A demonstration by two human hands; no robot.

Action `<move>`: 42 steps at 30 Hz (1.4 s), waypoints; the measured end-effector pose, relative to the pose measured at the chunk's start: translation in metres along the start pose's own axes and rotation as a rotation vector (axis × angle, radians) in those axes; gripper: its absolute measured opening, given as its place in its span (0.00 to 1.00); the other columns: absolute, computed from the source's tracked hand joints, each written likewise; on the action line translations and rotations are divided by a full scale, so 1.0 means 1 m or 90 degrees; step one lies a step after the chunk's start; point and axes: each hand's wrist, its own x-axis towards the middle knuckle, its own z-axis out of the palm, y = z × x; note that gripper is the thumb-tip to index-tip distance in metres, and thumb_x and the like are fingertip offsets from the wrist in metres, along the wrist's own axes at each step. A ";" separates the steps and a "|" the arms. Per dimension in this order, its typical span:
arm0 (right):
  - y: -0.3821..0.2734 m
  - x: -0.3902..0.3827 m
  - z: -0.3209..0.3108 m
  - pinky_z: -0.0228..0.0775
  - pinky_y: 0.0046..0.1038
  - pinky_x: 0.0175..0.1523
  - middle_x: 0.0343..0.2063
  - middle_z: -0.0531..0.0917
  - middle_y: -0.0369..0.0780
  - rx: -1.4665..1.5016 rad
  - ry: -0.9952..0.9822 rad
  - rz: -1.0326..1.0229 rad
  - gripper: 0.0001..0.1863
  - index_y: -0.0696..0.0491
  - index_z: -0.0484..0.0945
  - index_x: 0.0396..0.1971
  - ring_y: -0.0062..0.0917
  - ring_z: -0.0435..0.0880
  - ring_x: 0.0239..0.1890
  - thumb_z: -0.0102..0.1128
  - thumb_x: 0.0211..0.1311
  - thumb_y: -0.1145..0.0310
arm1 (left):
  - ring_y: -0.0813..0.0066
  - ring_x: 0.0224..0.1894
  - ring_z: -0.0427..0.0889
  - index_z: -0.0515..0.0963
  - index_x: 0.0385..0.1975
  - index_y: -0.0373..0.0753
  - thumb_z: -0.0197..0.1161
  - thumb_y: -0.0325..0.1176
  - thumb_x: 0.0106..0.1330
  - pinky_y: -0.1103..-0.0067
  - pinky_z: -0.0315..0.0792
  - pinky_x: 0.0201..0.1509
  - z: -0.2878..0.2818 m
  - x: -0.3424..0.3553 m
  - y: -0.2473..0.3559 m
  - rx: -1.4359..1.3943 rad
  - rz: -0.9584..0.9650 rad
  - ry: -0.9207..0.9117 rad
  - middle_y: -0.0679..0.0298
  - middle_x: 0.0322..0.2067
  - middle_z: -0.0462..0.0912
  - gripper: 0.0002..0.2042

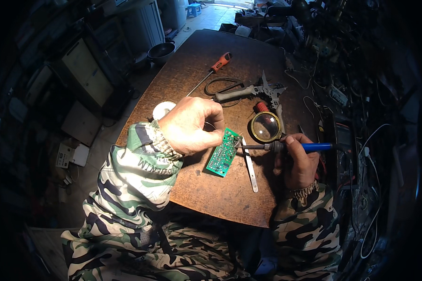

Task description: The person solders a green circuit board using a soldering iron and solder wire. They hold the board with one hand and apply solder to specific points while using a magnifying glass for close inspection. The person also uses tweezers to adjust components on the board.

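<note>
A green circuit board (pixel 222 157) lies tilted on the brown table, its face crowded with small solder points. My left hand (pixel 192 124) reaches over its upper left edge, thumb and forefinger pinched together. A thin wire shows in the gap of those fingers, but what the fingertips grip is hidden. In my right hand (pixel 301 157) is a soldering iron (pixel 316 147) with a blue handle, its tip pointing left at the board's right edge. A flat, narrow metal tool (pixel 250 168), perhaps tweezers, lies just right of the board. Partly behind my left wrist sits a white spool (pixel 163 110).
Beyond the board rests a round, yellow-rimmed container (pixel 265 127) beside a red cap (pixel 260 107). A grey-handled plier-like tool (pixel 267 93), a coiled dark cable (pixel 222 85) and an orange screwdriver (pixel 222 61) lie farther back. Tangled cables (pixel 368 187) crowd the right side.
</note>
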 end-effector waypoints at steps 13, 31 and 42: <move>-0.002 -0.002 0.004 0.62 0.22 0.15 0.19 0.75 0.35 -0.019 -0.005 -0.016 0.14 0.61 0.78 0.32 0.21 0.74 0.12 0.61 0.66 0.63 | 0.64 0.30 0.87 0.82 0.25 0.32 0.70 0.34 0.53 0.72 0.78 0.36 -0.001 -0.001 0.003 0.005 -0.012 -0.009 0.54 0.26 0.85 0.10; -0.005 -0.001 -0.001 0.73 0.24 0.24 0.23 0.83 0.40 -0.034 -0.007 -0.023 0.15 0.62 0.79 0.34 0.21 0.78 0.19 0.66 0.64 0.64 | 0.81 0.30 0.81 0.79 0.26 0.33 0.70 0.24 0.57 0.80 0.75 0.35 -0.002 -0.002 0.004 0.010 -0.020 -0.030 0.64 0.27 0.82 0.05; -0.006 -0.001 0.000 0.73 0.24 0.24 0.23 0.82 0.40 -0.040 0.000 -0.027 0.14 0.63 0.79 0.34 0.21 0.78 0.20 0.65 0.64 0.64 | 0.66 0.29 0.86 0.82 0.25 0.32 0.69 0.31 0.51 0.72 0.78 0.36 -0.001 0.000 0.002 0.008 0.005 -0.007 0.55 0.25 0.85 0.08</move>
